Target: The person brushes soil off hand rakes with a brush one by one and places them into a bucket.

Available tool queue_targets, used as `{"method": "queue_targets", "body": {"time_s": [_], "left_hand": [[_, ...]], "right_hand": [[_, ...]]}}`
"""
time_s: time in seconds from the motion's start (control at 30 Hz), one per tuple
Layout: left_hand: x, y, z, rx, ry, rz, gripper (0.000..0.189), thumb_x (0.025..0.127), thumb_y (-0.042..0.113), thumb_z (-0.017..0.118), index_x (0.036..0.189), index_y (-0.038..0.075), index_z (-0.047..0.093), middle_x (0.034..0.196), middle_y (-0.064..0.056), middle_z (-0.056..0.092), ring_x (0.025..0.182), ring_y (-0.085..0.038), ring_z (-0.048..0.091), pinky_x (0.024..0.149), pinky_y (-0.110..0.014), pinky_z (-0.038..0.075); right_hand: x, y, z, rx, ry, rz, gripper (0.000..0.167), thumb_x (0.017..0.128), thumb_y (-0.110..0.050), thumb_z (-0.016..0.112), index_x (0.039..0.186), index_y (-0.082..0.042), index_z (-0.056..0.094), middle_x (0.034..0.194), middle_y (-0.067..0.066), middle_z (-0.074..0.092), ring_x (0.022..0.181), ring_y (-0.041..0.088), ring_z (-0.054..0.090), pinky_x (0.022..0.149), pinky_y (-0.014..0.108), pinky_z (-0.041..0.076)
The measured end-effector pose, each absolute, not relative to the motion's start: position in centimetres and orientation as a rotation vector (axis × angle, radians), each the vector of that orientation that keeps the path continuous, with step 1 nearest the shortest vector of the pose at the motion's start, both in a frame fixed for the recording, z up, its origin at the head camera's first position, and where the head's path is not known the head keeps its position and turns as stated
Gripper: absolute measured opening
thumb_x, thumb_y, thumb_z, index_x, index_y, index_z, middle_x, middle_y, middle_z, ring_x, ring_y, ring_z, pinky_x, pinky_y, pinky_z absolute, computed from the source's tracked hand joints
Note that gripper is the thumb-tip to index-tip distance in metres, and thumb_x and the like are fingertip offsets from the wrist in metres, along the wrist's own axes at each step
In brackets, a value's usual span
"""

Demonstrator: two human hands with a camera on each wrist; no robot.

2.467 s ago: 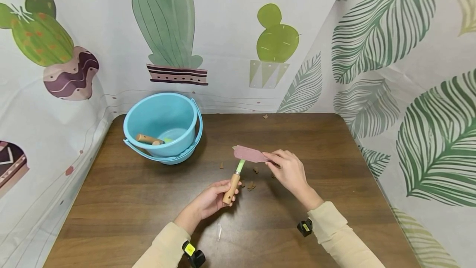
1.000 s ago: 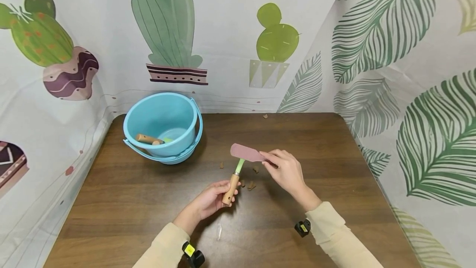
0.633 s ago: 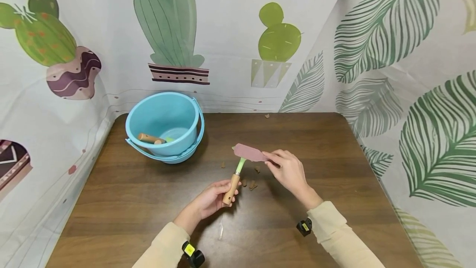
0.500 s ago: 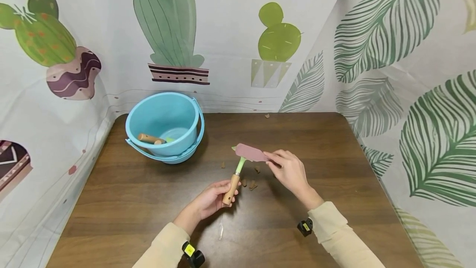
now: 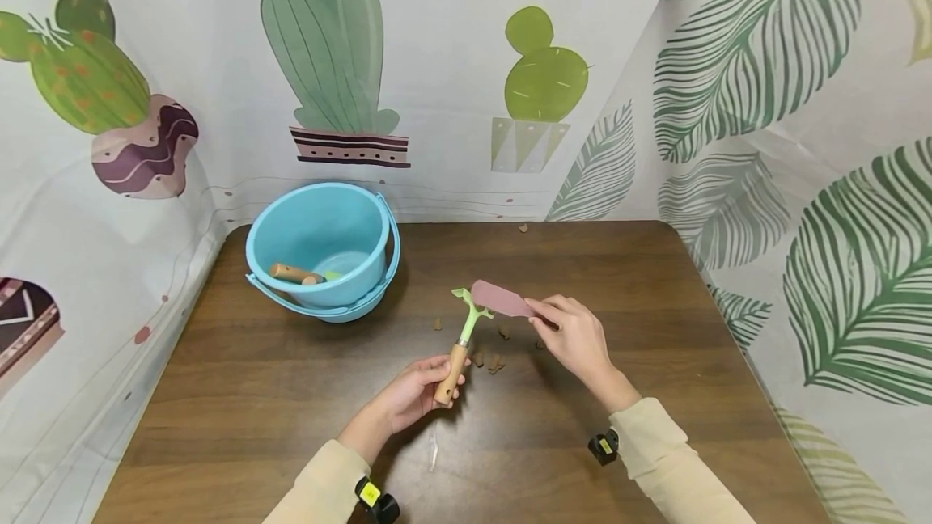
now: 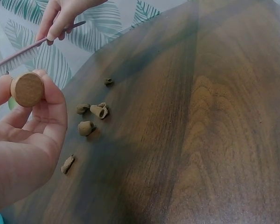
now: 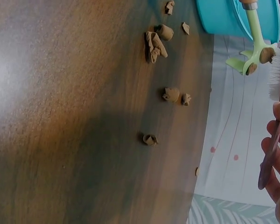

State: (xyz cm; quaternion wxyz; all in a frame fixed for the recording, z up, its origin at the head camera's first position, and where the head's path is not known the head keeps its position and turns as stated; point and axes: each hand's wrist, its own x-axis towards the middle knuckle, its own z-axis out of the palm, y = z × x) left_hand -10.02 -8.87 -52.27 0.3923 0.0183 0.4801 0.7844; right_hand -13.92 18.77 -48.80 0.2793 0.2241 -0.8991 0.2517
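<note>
My left hand (image 5: pixel 413 396) holds a small garden hand rake (image 5: pixel 455 364) by its wooden handle, its light green prongs pointing away from me above the table. Pinched by its handle in my right hand (image 5: pixel 577 340) is a pink brush (image 5: pixel 499 298) with white bristles (image 7: pixel 275 77). The brush head overlaps the right side of the prongs in the head view. Seen from the right wrist, the bristles face the prongs, right beside a brown clay lump (image 7: pixel 267 55) stuck there. A second lump clings to another prong.
A light blue bucket (image 5: pixel 320 291) stands at the back left, with wooden-handled tools (image 5: pixel 293 272) inside. Several brown clay crumbs (image 6: pixel 100 111) lie on the wooden table (image 5: pixel 619 289) below the rake. A patterned cloth (image 5: pixel 451 63) hangs behind.
The brush has shifted right along the rake, so the green prongs it covered now show. My left hand still grips the handle, barely moved.
</note>
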Motion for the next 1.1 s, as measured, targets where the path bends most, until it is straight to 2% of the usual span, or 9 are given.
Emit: {"method": "queue_targets", "body": {"time_s": [0.3,0.87,1.1], "left_hand": [[-10.0,-8.9,-52.2,0.055,1.217,1.993,0.058,0.096,0.020,0.046,0.139,-0.010,0.024,0.095,-0.001,0.061,0.077,-0.012,0.058,0.067,-0.023,0.048],[-10.2,-9.4,-52.2,0.149,1.217,1.990,0.060,0.095,0.022,0.047,0.139,-0.010,0.021,0.096,0.000,0.060,0.080,-0.011,0.058,0.069,-0.023,0.048],[-10.2,-9.3,-52.2,0.099,1.220,1.991,0.061,0.094,0.023,0.048,0.139,-0.009,0.023,0.095,-0.001,0.061,0.078,-0.012,0.058,0.068,-0.024,0.047]], "right_hand": [[-14.0,19.5,-49.0,0.576,-2.401,0.655,0.027,0.073,-0.013,0.075,0.099,-0.015,0.073,0.082,-0.004,0.067,0.065,0.012,0.054,0.052,0.029,0.043],[-14.1,21.0,-49.0,0.512,-2.425,0.575,0.027,0.071,-0.013,0.076,0.098,-0.015,0.073,0.082,-0.003,0.067,0.066,0.015,0.058,0.053,0.032,0.045],[-14.0,21.3,-49.0,0.493,-2.433,0.568,0.028,0.071,-0.012,0.076,0.098,-0.015,0.073,0.083,-0.003,0.068,0.067,0.015,0.058,0.053,0.033,0.046]]}}
